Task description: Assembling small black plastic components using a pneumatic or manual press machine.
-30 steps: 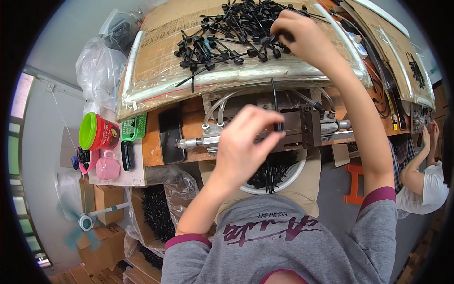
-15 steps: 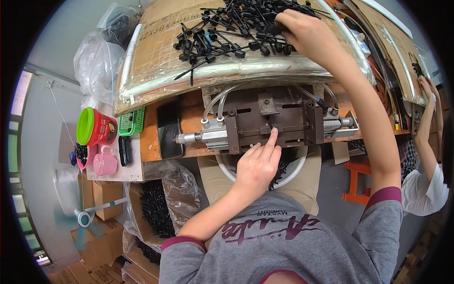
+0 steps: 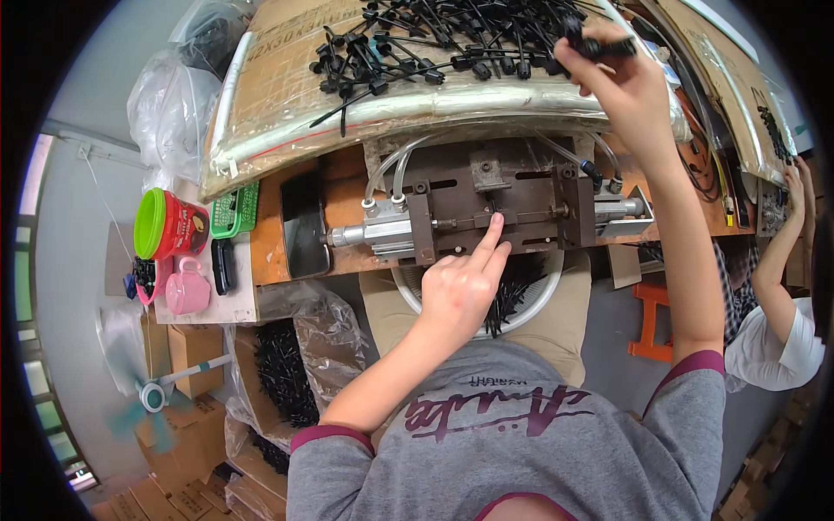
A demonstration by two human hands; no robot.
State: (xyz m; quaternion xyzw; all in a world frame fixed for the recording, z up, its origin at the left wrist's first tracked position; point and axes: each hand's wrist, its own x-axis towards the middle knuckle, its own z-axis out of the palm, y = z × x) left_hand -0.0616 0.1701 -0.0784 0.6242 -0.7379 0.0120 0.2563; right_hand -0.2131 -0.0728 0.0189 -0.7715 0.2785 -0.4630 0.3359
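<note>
My left hand [image 3: 460,286] reaches to the middle of a dark brown metal fixture [image 3: 534,208]. Its index finger is stretched out, the tip on a small block [image 3: 497,221]; the other fingers are loosely curled and nothing shows in them. At the upper right my right hand [image 3: 638,100] grips a black plastic piece [image 3: 599,45], blurred by motion, above the edge of a heap of black plastic parts with long thin stems [image 3: 434,65]. The heap lies on plastic-wrapped cardboard [image 3: 287,87]. Silver cylinders [image 3: 389,236] with clear hoses flank the fixture.
Below the fixture, a white-rimmed basket [image 3: 547,300] on my lap holds black stems. A phone [image 3: 306,227], green basket, red tub [image 3: 178,224] and pink mug [image 3: 188,286] stand left. A small fan [image 3: 153,397] is lower left. An orange stool [image 3: 650,321] and another person [image 3: 777,321] are right.
My right hand has moved right and lifted away from the heap with a black plastic piece. My left index finger stays at the fixture's middle. The whole view has shifted slightly.
</note>
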